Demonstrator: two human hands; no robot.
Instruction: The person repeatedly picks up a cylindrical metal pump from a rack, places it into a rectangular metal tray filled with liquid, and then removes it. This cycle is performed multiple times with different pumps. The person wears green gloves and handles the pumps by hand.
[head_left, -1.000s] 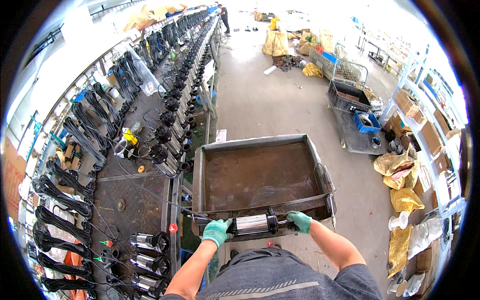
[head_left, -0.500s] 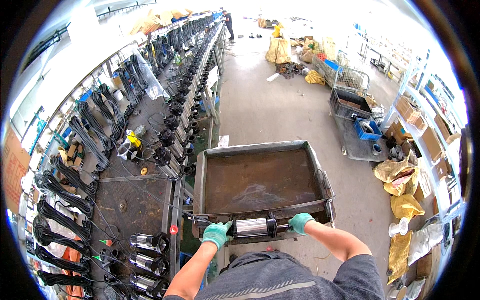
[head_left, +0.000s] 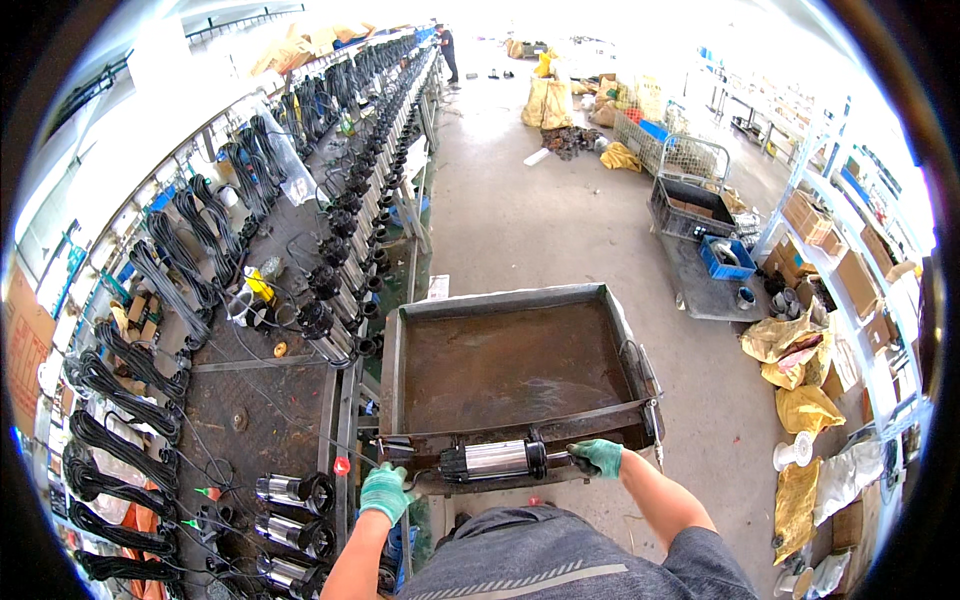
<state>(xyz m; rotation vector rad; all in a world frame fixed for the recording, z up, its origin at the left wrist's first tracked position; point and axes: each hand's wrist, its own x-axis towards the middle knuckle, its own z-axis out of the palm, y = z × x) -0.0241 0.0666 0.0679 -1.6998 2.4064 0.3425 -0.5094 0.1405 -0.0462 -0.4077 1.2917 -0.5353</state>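
A silver pump [head_left: 497, 460] with black end caps lies on its side across the near ledge of the metal tank. To its left, my left hand [head_left: 386, 492], in a green glove, is closed at a thin black cable [head_left: 348, 444] that runs over from the bench. On the pump's right, my gloved right hand [head_left: 601, 458] grips the dark handle of what looks like a screwdriver [head_left: 578, 462]; its metal shaft points at the pump's end. A small dark fitting [head_left: 396, 446] sits on the ledge just above my left hand.
The rusty tank [head_left: 515, 365] stands before me. Along the left runs a long bench [head_left: 260, 400] with coiled cables [head_left: 115, 390] and several pumps [head_left: 290, 490]. Right of the tank are a trolley [head_left: 705, 285], yellow sacks [head_left: 808, 410] and shelving [head_left: 845, 255]. A person [head_left: 446, 52] stands far off.
My left hand has come off the pump's left end and moved left and down to the cable. The pump sits slightly further left in view. My right hand stays at the tool.
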